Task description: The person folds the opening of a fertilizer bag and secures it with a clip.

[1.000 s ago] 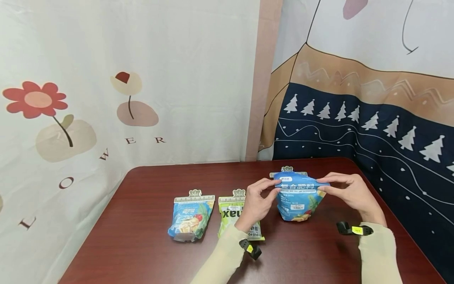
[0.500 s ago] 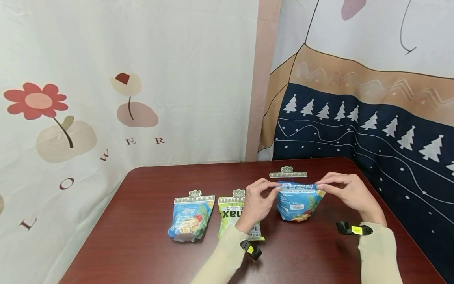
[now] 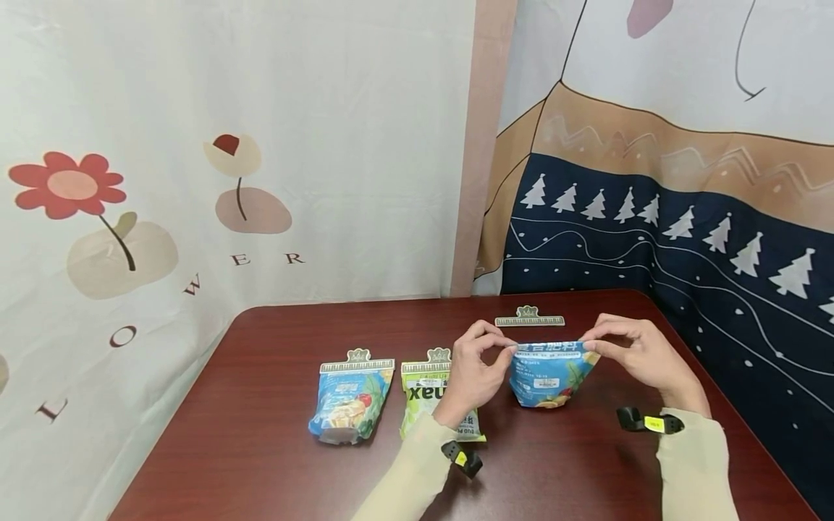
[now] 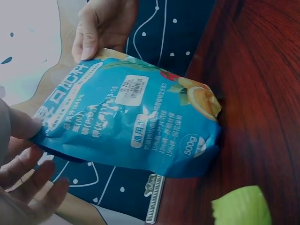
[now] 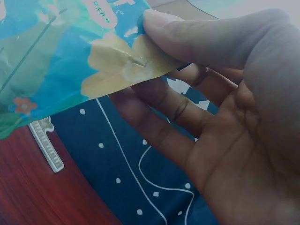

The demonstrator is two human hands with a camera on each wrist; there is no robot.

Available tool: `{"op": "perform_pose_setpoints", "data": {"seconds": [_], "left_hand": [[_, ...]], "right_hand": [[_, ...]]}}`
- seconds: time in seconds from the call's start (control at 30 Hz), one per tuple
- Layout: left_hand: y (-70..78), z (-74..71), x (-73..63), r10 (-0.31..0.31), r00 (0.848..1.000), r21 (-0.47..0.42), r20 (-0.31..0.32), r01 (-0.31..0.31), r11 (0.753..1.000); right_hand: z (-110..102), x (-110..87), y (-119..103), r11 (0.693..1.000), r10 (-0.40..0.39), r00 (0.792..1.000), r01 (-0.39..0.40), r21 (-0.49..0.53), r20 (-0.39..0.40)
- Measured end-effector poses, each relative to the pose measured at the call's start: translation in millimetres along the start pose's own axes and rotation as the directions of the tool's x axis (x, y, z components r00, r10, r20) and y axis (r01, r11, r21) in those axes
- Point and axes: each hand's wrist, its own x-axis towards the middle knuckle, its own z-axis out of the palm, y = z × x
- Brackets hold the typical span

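A blue 500g fertilizer bag (image 3: 547, 376) stands on the table, its top edge folded over. At the bag's upper left corner, my left hand (image 3: 478, 369) pinches the fold between thumb and fingers. My right hand (image 3: 645, 354) pinches the upper right corner; the right wrist view shows its thumb (image 5: 187, 40) on the printed front and fingers behind. Just beyond the bag, a flat ruler-marked clip (image 3: 529, 318) lies loose on the table. The left wrist view shows the bag's front with a barcode label (image 4: 132, 90).
Left of the hands lie another blue bag (image 3: 348, 409) and a green bag (image 3: 417, 401), each with a similar clip along its top. My left forearm partly covers the green bag. The dark red table (image 3: 260, 434) meets printed curtains at the back and right.
The top of the blue fertilizer bag has been folded down, so the bag looks shorter and the clip behind it is fully in view. Both hands stay at its corners.
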Motion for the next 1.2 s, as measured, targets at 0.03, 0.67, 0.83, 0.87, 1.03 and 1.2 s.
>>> {"op": "perform_pose_setpoints", "data": {"seconds": [0.03,0.67,0.83,0.87,1.03,1.2], "left_hand": [[0.5,0.0,0.3,0.0,1.0,0.003,0.004,0.0,1.0],[24.9,16.2,18.7,-0.066,0.981,0.147,0.183,0.039,0.988],[28.3,23.6,22.0,0.0,0.976,0.204,0.216,-0.045,0.978],[28.7,24.4,22.4,0.01,0.976,0.211,0.217,-0.057,0.976],[29.4,25.9,23.8,0.035,0.977,0.214,0.21,-0.081,0.973],[28.5,26.7,24.6,0.063,0.977,0.205,0.203,-0.106,0.973]], "right_hand": [[0.1,-0.2,-1.4,1.0,0.004,1.0,-0.004,-0.005,0.005],[14.2,9.7,-20.3,0.993,-0.068,0.998,0.068,-0.093,0.002],[19.2,12.4,-22.0,0.988,-0.127,0.992,0.128,-0.082,0.015],[19.9,13.1,-21.8,0.987,-0.137,0.991,0.137,-0.085,0.014],[22.9,15.4,-21.0,0.986,-0.131,0.991,0.13,-0.103,-0.001],[26.3,16.3,-19.5,0.987,-0.125,0.992,0.122,-0.103,-0.018]]}}
